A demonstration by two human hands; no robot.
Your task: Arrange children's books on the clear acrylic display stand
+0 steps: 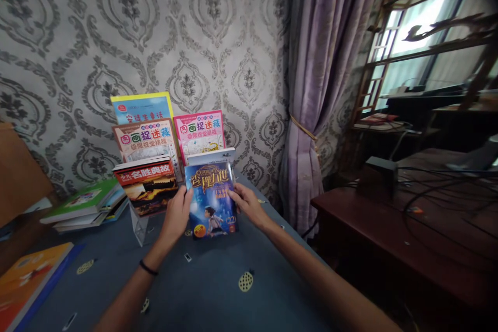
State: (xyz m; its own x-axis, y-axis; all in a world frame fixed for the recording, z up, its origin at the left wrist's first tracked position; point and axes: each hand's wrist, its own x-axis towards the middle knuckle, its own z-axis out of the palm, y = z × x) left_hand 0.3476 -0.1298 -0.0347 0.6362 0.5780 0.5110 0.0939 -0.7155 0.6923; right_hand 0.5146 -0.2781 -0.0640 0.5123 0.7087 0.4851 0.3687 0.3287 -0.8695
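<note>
A blue paperback book [212, 205] with gold title letters stands almost upright between my two hands, its cover facing me. My left hand [179, 211] grips its left edge, the thumb on the cover. On the opposite edge my right hand [247, 205] is closed, with fingers partly hidden behind the book. Just behind it, the top of a pale book [212, 156] shows. To the left, a red and black book [148, 185] leans on a clear stand [139, 228]. Behind are a brown-bordered picture book [148, 140], a pink one [200, 130] and a yellow-edged blue book [142, 106].
Several books [87, 202] lie stacked at the left, with an orange book [33, 280] nearer me. A blue patterned cloth [202, 290] covers the surface. Patterned wall [241, 36] and purple curtain [311, 114] rise behind. Right, a dark red table [373, 212] carries cables.
</note>
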